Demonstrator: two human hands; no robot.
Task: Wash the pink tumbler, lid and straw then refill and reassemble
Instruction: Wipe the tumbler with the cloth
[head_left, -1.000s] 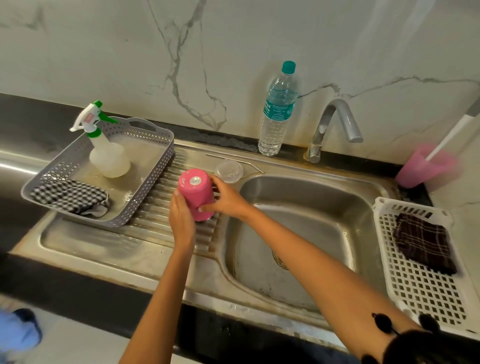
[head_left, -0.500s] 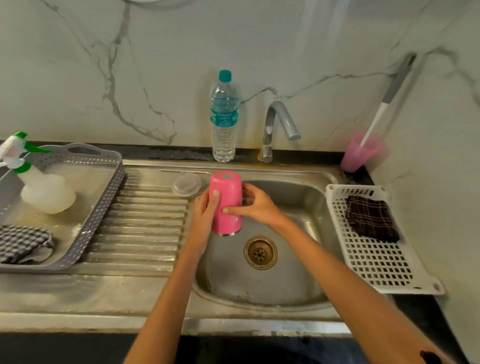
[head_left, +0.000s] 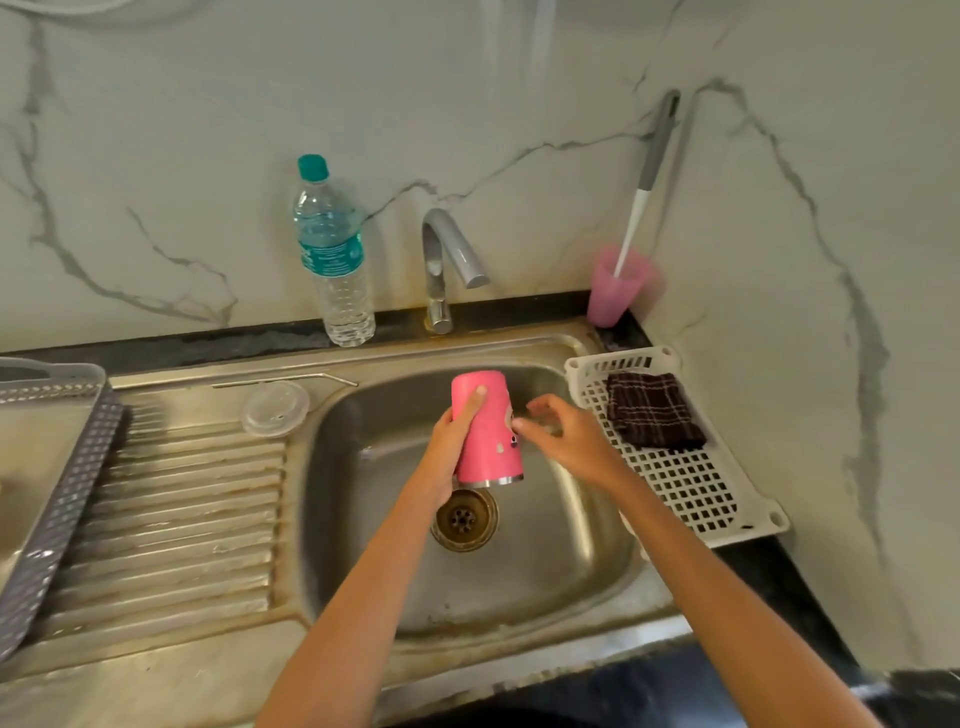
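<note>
Right hand shifted; pink tumbler inverted, seemingly printed.

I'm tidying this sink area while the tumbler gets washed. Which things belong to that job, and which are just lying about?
Belong: tumbler, gripped by the left hand over the sink; lid; straw; tap; probably the water bottle and brush.
Lying about: dark cloth, white basket, grey basket, pink cup.

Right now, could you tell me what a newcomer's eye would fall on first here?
The pink tumbler, held upside down over the sink basin by the left hand, stands out first; the right hand hovers just beside it, blurred. Next come the clear lid and metal straw lying on the drainboard to the left, and the water bottle standing by the tap.
</note>
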